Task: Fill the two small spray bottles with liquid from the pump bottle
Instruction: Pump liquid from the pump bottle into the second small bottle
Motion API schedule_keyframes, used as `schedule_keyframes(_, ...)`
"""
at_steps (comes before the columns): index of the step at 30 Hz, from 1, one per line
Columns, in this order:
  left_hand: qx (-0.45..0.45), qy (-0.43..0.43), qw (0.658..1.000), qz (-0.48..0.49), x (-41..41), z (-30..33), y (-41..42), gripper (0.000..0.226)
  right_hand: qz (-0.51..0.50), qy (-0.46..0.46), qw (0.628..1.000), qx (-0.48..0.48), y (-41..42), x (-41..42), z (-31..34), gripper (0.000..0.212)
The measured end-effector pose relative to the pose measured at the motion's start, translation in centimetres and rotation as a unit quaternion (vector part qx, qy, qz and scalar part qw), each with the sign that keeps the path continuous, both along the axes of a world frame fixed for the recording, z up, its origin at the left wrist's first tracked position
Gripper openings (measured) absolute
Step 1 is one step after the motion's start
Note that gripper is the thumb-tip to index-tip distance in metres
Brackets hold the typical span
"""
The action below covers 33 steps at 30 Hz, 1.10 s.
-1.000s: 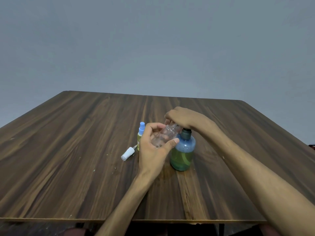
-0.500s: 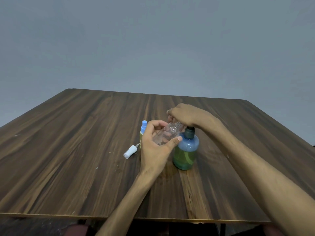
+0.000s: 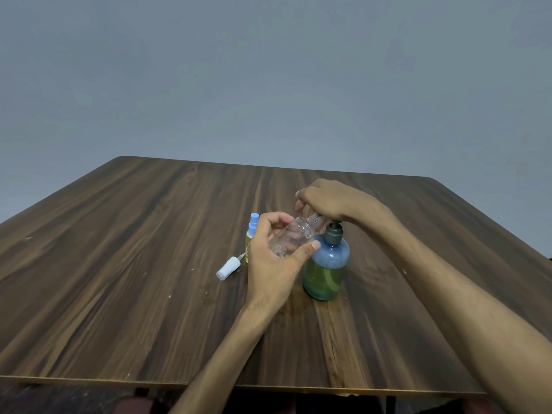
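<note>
From my head view, my left hand (image 3: 276,258) grips the clear, seemingly empty spray bottle (image 3: 294,239) tilted under the spout while my right hand (image 3: 334,201) presses the half-full green pump bottle (image 3: 325,268) on the bench (image 3: 119,264); a misaligned neck could spill, whereas the capped yellow-filled bottle (image 3: 250,240) stands behind.

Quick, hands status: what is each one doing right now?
Left hand: grips the clear spray bottle, tilted toward the pump.
Right hand: on top of the pump bottle; whether its fingers curl round the pump head is hidden.
</note>
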<state>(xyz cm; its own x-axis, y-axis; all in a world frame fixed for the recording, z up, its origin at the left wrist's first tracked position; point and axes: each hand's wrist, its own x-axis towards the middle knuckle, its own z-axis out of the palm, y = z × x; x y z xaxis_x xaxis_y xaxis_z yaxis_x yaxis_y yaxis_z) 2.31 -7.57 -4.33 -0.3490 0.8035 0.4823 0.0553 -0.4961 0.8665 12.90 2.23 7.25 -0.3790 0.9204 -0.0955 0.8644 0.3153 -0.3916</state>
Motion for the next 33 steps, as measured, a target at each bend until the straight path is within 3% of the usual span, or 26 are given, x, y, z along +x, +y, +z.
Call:
schedule_keyframes(7, -0.005, -0.013, 1.000, -0.004, 0.02, 0.09, 0.02, 0.048, 0.024, -0.030, 0.999, 0.027, 0.11, 0.03, -0.21, 0.039)
schedule_keyframes(11, -0.005, -0.017, 1.000, -0.010, 0.01, 0.20, 0.04, 0.048, 0.036, -0.065, 0.997, -0.007, 0.18, -0.42, -0.59, 0.040)
schedule_keyframes(15, -0.006, -0.024, 1.000, -0.009, -0.05, 0.20, 0.03, 0.049, 0.015, -0.007, 1.000, 0.016, 0.26, 0.00, -0.05, 0.038)
schedule_keyframes(19, -0.010, -0.026, 1.000, -0.012, 0.02, 0.26, -0.03, 0.049, 0.039, -0.076, 0.996, -0.001, 0.52, -0.32, -0.94, 0.036)
schedule_keyframes(24, -0.002, -0.025, 1.000, -0.009, -0.04, 0.23, 0.23, 0.048, 0.031, -0.036, 0.999, 0.021, 0.38, 0.05, -0.59, 0.039)
schedule_keyframes(33, -0.005, -0.032, 0.999, -0.015, 0.04, 0.32, -0.04, 0.047, 0.033, -0.065, 0.997, 0.011, 0.66, -0.07, -1.00, 0.038)
